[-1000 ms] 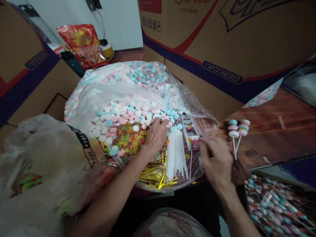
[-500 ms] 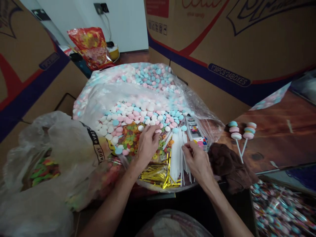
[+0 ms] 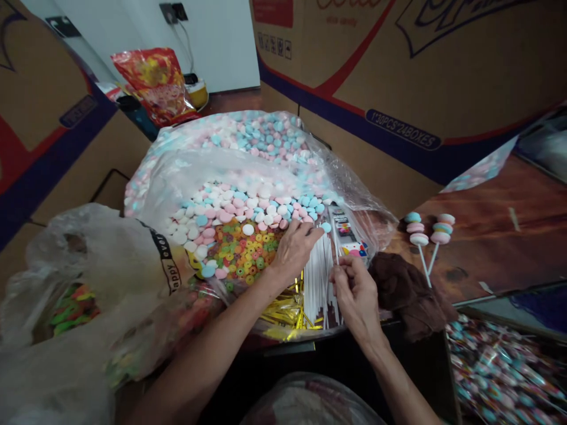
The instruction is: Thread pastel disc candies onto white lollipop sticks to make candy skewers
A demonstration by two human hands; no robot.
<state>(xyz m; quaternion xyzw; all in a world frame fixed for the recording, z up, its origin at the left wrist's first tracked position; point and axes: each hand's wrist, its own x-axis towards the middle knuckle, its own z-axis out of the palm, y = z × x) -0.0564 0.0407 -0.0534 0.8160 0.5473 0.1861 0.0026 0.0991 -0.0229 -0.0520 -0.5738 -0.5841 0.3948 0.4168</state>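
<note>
Right hand (image 3: pixel 355 289) pinches a white stick (image 3: pixel 336 250) low, likely so its top stays clear. Left hand (image 3: pixel 296 245) is at the loose sticks' (image 3: pixel 315 280) upper ends, beside pastel candies (image 3: pixel 228 208); can't tell its grip.

a pale wall (image 3: pixel 225 47) closes off the back, with a dark socket (image 3: pixel 167 13) on it and a light cable (image 3: pixel 189 47) hanging down. to the right a big brown carton (image 3: pixel 420 82), banded red and blue, fills much of my view, and a similar box (image 3: pixel 35 65) stands at left. reddish-brown wood-grained tabletop (image 3: pixel 496 236) shows at right, all in dim, coolish light.
</note>
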